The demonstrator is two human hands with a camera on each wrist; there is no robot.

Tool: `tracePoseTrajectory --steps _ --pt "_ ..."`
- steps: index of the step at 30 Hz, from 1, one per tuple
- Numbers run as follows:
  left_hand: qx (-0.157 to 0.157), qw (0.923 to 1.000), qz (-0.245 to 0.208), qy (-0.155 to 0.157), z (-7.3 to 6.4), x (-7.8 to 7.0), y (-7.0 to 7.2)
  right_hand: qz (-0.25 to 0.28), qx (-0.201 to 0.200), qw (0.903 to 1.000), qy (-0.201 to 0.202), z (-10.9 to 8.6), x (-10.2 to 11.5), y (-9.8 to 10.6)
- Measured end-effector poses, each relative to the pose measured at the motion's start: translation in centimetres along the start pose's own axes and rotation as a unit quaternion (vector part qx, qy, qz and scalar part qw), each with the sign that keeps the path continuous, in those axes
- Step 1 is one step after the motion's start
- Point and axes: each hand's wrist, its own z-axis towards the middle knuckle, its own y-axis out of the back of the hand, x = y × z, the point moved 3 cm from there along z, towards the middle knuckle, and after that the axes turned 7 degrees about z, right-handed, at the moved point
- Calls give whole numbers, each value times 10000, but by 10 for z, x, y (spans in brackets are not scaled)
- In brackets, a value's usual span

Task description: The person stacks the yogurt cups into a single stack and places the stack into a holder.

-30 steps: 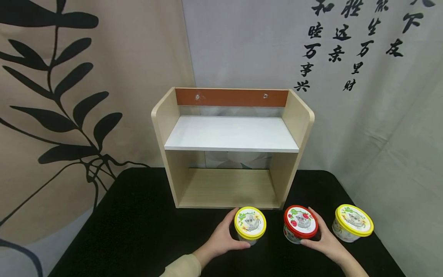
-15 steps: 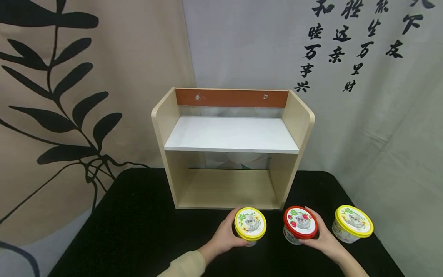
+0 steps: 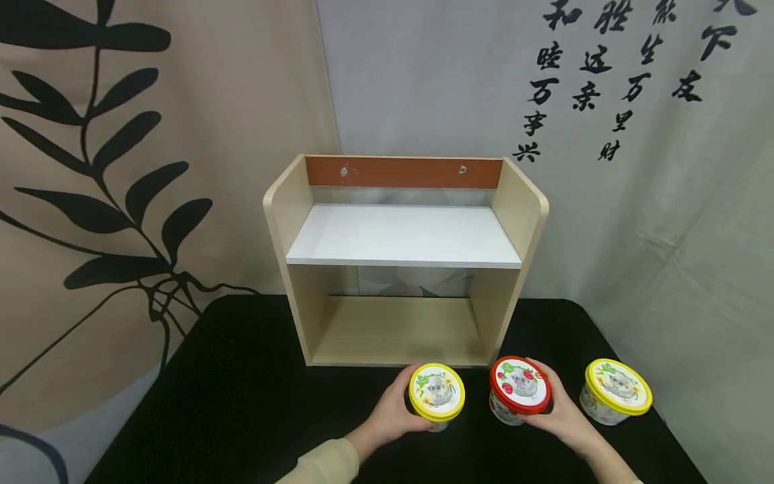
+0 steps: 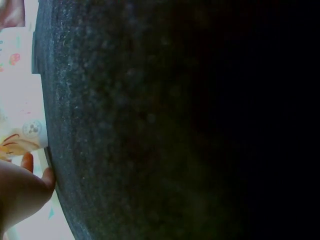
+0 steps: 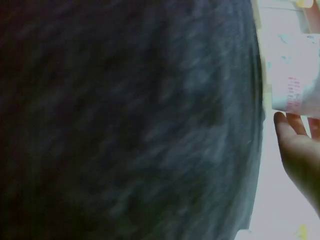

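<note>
In the head view my left hand [image 3: 393, 411] holds a small round tub with a yellow lid [image 3: 437, 392] from its left side, thumb at the front and fingers behind. My right hand [image 3: 561, 411] grips a matching tub with a red lid [image 3: 520, 385], its lid printed with strawberries, from the right. Both tubs are upright, in front of the shelf unit's lower edge. The left wrist view catches the pale side of a tub [image 4: 22, 110] above the left hand [image 4: 22, 192]. At the right wrist view's edge, the right hand [image 5: 302, 155] is against a white tub wall [image 5: 297, 75].
Another yellow-lidded tub [image 3: 617, 390] stands on the black table [image 3: 242, 417] to the right of my right hand. A wooden two-level shelf unit [image 3: 278, 228] with a white upper board [image 3: 404, 235] stands behind the tubs. Printed curtains [image 3: 435, 81] hang beyond the table.
My right hand has shifted slightly left and away from me with the red-lidded tub. The left hand and its yellow-lidded tub have hardly moved.
</note>
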Motion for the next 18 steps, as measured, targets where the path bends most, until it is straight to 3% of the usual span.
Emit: tracePoseTrajectory --steps 18 --pt "36 10000 -32 -67 0 0 1 -7 47 9971 763 26 60 -27"
